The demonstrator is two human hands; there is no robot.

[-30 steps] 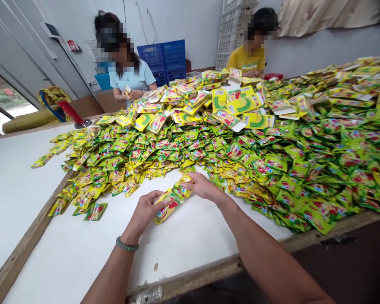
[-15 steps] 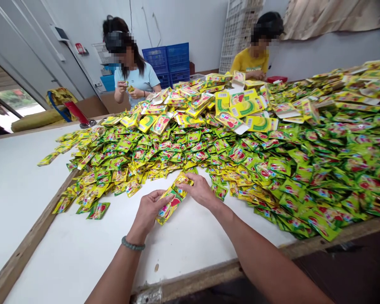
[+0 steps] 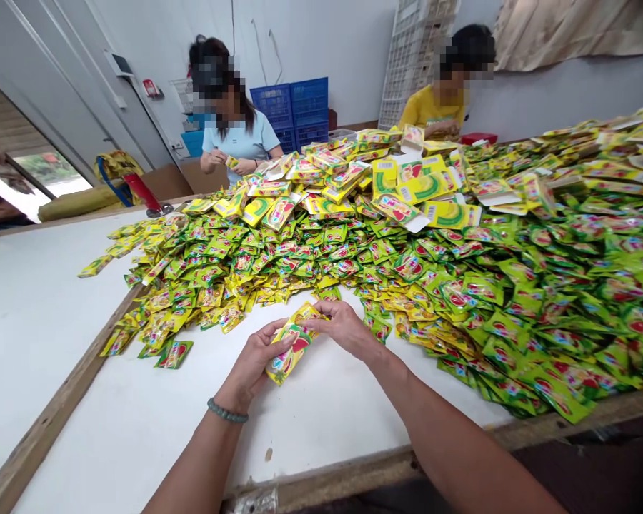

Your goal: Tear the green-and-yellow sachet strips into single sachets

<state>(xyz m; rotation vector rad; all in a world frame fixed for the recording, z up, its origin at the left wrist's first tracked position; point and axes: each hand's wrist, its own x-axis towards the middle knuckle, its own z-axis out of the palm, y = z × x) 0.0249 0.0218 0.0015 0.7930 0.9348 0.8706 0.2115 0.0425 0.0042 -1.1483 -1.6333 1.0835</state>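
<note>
My left hand point(image 3: 259, 357) grips a small flat carton box point(image 3: 296, 350) by its left side, thumb on the front. The box is yellow and green with a red fruit print, and it tilts above the white table. My right hand point(image 3: 344, 327) pinches the far end of the same box, fingers behind and thumb in front. Whether a packet sits inside the box is hidden. Just beyond my hands spreads a heap of small green and yellow packets point(image 3: 321, 250), with several printed cartons point(image 3: 423, 182) lying on top.
Wooden strips edge the white table point(image 3: 182, 435), one running along the left point(image 3: 58, 407). Across the heap sit a person in light blue point(image 3: 241, 139) and a person in yellow point(image 3: 434, 107). Blue crates point(image 3: 292, 107) stand behind them. A red object point(image 3: 142, 193) stands at the far left.
The yellow packet at the box's far end no longer shows; my right hand has closed in on that end. The view has shifted slightly left.
</note>
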